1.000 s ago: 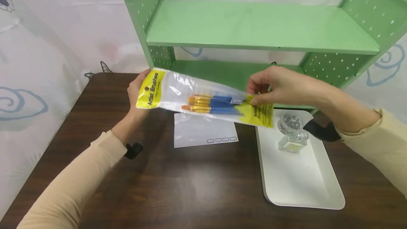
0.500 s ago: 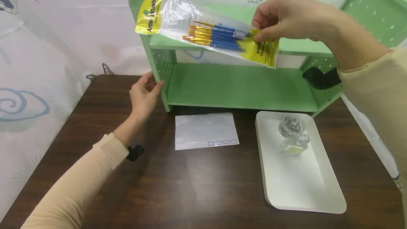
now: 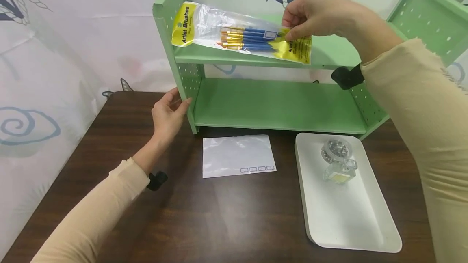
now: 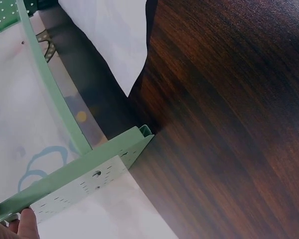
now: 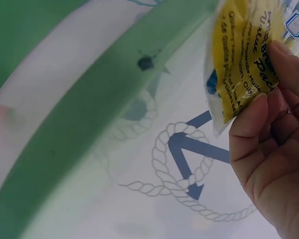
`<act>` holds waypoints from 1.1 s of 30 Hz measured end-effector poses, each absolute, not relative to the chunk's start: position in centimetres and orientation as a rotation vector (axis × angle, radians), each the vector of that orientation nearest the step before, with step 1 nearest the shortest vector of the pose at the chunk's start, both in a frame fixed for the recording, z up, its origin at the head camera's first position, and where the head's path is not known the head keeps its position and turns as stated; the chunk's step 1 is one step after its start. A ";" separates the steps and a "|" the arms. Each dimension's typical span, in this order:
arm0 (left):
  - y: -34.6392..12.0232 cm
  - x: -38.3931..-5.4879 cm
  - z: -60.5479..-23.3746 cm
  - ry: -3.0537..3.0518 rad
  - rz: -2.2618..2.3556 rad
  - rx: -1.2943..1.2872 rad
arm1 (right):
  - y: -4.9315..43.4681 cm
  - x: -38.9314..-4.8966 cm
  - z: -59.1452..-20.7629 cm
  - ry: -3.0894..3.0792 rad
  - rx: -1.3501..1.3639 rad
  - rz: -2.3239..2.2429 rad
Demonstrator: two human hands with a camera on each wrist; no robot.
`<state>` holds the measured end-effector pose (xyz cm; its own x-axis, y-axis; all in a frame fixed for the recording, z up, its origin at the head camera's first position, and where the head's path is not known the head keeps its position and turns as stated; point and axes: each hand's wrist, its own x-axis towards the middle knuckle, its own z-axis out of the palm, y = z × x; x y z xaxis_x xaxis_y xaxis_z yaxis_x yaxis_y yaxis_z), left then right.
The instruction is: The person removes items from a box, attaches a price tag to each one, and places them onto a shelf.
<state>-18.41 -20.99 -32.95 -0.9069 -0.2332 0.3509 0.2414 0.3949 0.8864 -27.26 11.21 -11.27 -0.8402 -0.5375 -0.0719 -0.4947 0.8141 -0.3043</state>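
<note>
artist-brushes packet (image 3: 241,33) rises level with upper shelf (image 3: 334,54); right hand (image 3: 325,17) pinches it at three o'clock, left hand (image 3: 167,115) pinches side panel (image 3: 191,79), ten o'clock.

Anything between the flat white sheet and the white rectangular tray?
Nothing: just a bare strip of dark brown wooden table separates the flat white sheet from the white rectangular tray. The head view shows it.

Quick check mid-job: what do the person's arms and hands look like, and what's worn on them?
The left hand and right hand look ungloved. The left sleeve and right sleeve are long, plain and beige, wrinkled along the forearms. A black attachment shows at the left cuff, another at the right.
</note>
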 end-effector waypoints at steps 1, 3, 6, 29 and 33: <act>-21.0 -18.4 -33.0 -2.239 -1.519 -0.006 | 11.1 -27.4 -11.3 2.849 -0.828 -0.412; -21.0 -18.5 -33.0 -2.245 -1.504 -0.004 | 11.0 -27.6 -11.4 2.861 -0.844 -0.413; -21.1 -18.5 -33.1 -2.243 -1.494 -0.012 | 10.8 -27.8 -11.8 2.882 -0.851 -0.413; -21.5 -18.6 -32.9 -2.240 -1.491 -0.012 | 9.8 -27.0 -13.6 3.000 -0.759 -0.535; -21.6 -18.6 -32.9 -2.239 -1.498 -0.005 | 9.6 -27.0 -13.8 3.012 -0.741 -0.540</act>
<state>-18.63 -21.60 -32.87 -0.9016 -0.2379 0.3614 0.2432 0.4120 0.8781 -26.96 9.59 -13.78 -0.8892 -0.4491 0.0872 -0.4514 0.8305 -0.3265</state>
